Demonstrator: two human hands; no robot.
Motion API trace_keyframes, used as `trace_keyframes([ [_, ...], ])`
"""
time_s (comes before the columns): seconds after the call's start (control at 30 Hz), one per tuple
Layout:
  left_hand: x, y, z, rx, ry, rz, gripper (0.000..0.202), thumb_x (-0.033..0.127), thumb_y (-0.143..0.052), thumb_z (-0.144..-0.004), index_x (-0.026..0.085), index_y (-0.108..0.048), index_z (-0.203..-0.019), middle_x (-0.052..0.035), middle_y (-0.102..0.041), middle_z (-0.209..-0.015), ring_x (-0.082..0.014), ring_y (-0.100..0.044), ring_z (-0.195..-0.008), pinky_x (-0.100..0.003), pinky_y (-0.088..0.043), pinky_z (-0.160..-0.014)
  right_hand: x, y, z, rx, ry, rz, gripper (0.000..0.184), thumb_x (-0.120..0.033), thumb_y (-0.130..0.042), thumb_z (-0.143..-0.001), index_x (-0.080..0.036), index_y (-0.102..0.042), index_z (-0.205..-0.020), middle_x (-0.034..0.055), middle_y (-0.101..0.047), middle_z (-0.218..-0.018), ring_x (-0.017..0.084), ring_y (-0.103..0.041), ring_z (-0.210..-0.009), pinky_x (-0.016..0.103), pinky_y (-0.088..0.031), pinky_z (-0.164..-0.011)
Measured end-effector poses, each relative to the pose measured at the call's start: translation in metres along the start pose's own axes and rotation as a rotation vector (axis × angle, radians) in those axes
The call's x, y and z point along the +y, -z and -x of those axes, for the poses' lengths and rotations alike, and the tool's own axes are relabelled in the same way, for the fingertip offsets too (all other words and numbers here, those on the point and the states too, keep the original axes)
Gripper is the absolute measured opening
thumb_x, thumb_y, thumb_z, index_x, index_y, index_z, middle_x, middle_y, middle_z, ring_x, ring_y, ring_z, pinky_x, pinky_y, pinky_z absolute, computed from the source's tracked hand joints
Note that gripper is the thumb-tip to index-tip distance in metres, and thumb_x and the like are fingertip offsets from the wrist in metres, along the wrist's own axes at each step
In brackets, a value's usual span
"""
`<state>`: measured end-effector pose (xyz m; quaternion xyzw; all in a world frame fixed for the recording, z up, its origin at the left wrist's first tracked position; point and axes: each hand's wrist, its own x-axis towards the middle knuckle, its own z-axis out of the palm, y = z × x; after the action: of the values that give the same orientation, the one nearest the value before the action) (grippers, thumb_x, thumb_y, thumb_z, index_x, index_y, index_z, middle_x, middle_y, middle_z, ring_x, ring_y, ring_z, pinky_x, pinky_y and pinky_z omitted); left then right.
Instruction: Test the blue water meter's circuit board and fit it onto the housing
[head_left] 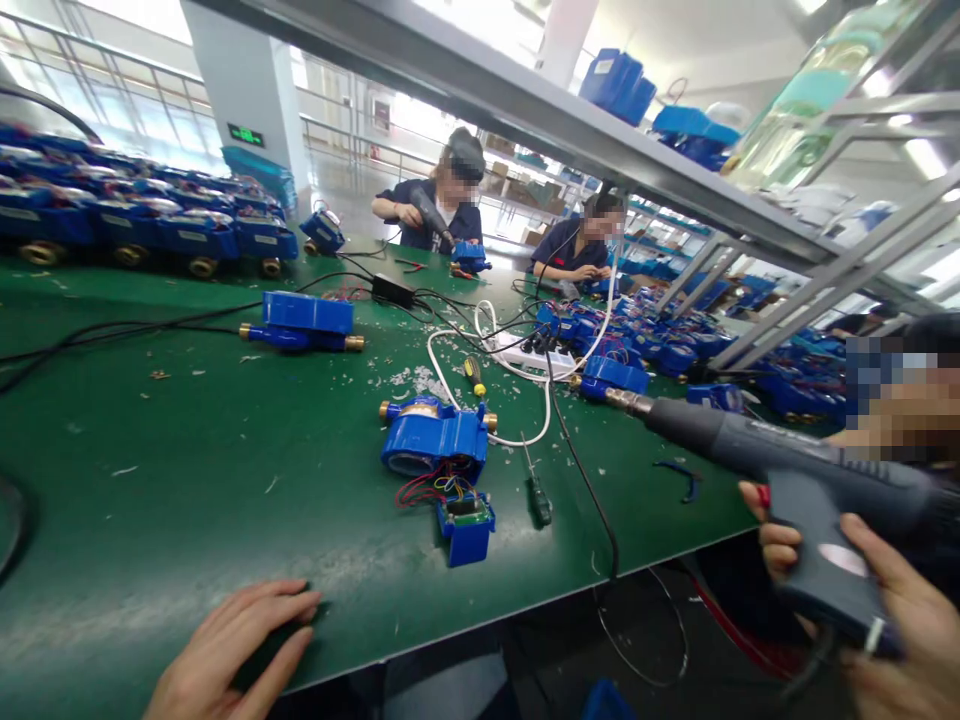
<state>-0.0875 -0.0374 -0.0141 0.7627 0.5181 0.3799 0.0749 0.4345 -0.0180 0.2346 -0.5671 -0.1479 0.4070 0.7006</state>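
Observation:
My right hand is wrapped round the grip of a dark grey heat gun whose metal nozzle points left, out over the right part of the green table. My left hand lies flat on the table's near edge, fingers stretched out, holding nothing. In front of me sits a blue water meter with brass ends. Its opened blue cover lies just in front, joined by coloured wires. A small screwdriver lies to its right.
Another blue meter lies further back. A white power strip with cables sits mid-table. Rows of blue meters line the far left and a pile lies at the right. Two people work at the far end. A metal shelf frame crosses overhead.

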Motion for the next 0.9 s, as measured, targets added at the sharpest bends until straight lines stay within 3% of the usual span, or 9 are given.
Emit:
trace_keyframes([
  [0.13,-0.005,-0.001,-0.006,-0.086,0.082,0.035,0.033,0.051,-0.059,-0.092,0.029,-0.069,-0.114,-0.0048,-0.074,-0.119,-0.0246,-0.071,-0.109,-0.035,-0.061,-0.093,0.035,0.012,-0.028,0.046,-0.122,-0.033,0.039,-0.012,-0.028,-0.098,-0.004,-0.053,-0.126,0.0196,-0.063,-0.099,0.016,-0.066,-0.061,0.019,-0.061,-0.053],
  [0.27,0.018,0.002,-0.046,-0.169,0.038,0.121,0.032,0.049,-0.061,-0.09,0.03,-0.07,-0.115,-0.0035,-0.076,-0.115,-0.0213,-0.074,-0.103,-0.026,-0.061,-0.09,0.07,0.023,-0.062,0.039,-0.162,0.019,0.035,-0.021,-0.024,-0.109,-0.008,-0.055,-0.119,0.014,-0.064,-0.103,0.014,-0.067,-0.073,0.022,-0.06,-0.061],
  [0.4,0.052,0.002,-0.102,-0.375,0.046,0.171,0.029,0.041,-0.06,-0.091,0.026,-0.07,-0.114,-0.0058,-0.077,-0.108,-0.0216,-0.074,-0.094,-0.028,-0.062,-0.084,0.093,0.024,-0.1,0.092,-0.111,0.205,0.033,-0.043,-0.049,-0.108,-0.013,-0.061,-0.108,0.0064,-0.065,-0.098,0.017,-0.066,-0.077,0.03,-0.058,-0.066],
  [0.53,0.072,-0.003,-0.147,-0.587,0.043,0.078,0.034,0.033,-0.058,-0.091,0.023,-0.065,-0.123,-0.0062,-0.076,-0.104,-0.0215,-0.073,-0.087,-0.031,-0.059,-0.079,0.1,0.021,-0.119,0.181,0.05,0.506,0.022,-0.035,-0.065,-0.101,-0.014,-0.064,-0.105,0.0066,-0.065,-0.103,0.022,-0.065,-0.091,0.041,-0.057,-0.082],
  [0.63,0.077,-0.009,-0.167,-0.687,0.011,0.021,0.036,0.032,-0.055,-0.091,0.019,-0.066,-0.122,-0.0055,-0.076,-0.095,-0.0227,-0.073,-0.082,-0.032,-0.055,-0.075,0.112,0.007,-0.096,0.205,0.35,0.698,0.045,-0.034,-0.073,-0.091,-0.013,-0.057,-0.129,0.0153,-0.044,-0.145,0.036,-0.036,-0.137,0.06,-0.028,-0.114],
  [0.67,0.077,-0.011,-0.171,-0.711,0.01,0.016,0.035,0.032,-0.054,-0.092,0.019,-0.066,-0.122,-0.0047,-0.076,-0.091,-0.0227,-0.073,-0.08,-0.031,-0.054,-0.073,0.121,-0.002,-0.079,0.17,0.463,0.744,0.062,-0.036,-0.074,-0.087,-0.012,-0.05,-0.138,0.0174,-0.029,-0.155,0.038,-0.018,-0.145,0.061,-0.014,-0.118],
  [0.7,0.077,-0.013,-0.172,-0.727,0.016,0.019,0.035,0.033,-0.053,-0.092,0.02,-0.066,-0.122,-0.0038,-0.076,-0.088,-0.0223,-0.072,-0.078,-0.031,-0.053,-0.071,0.133,-0.012,-0.059,0.091,0.553,0.784,0.074,-0.043,-0.074,-0.085,-0.009,-0.044,-0.144,0.0193,-0.026,-0.156,0.038,-0.017,-0.146,0.059,-0.01,-0.12],
  [0.8,0.074,-0.019,-0.168,-0.747,0.047,0.055,0.04,0.035,-0.051,-0.094,0.019,-0.061,-0.129,-0.0021,-0.075,-0.081,-0.0201,-0.07,-0.069,-0.029,-0.048,-0.065,0.179,-0.054,0.006,-0.326,0.658,0.888,0.072,-0.054,-0.069,-0.086,-0.018,-0.048,-0.145,0.0138,-0.05,-0.142,0.036,-0.048,-0.129,0.057,-0.035,-0.113],
  [0.9,0.071,-0.019,-0.16,-0.746,0.045,0.138,0.046,0.034,-0.049,-0.095,0.018,-0.052,-0.138,-0.0003,-0.073,-0.076,-0.0179,-0.066,-0.063,-0.027,-0.044,-0.061,0.224,-0.097,0.047,-0.569,0.692,0.941,0.086,-0.049,-0.077,-0.08,-0.021,-0.038,-0.151,0.0142,-0.041,-0.151,0.037,-0.045,-0.133,0.058,-0.04,-0.109],
])
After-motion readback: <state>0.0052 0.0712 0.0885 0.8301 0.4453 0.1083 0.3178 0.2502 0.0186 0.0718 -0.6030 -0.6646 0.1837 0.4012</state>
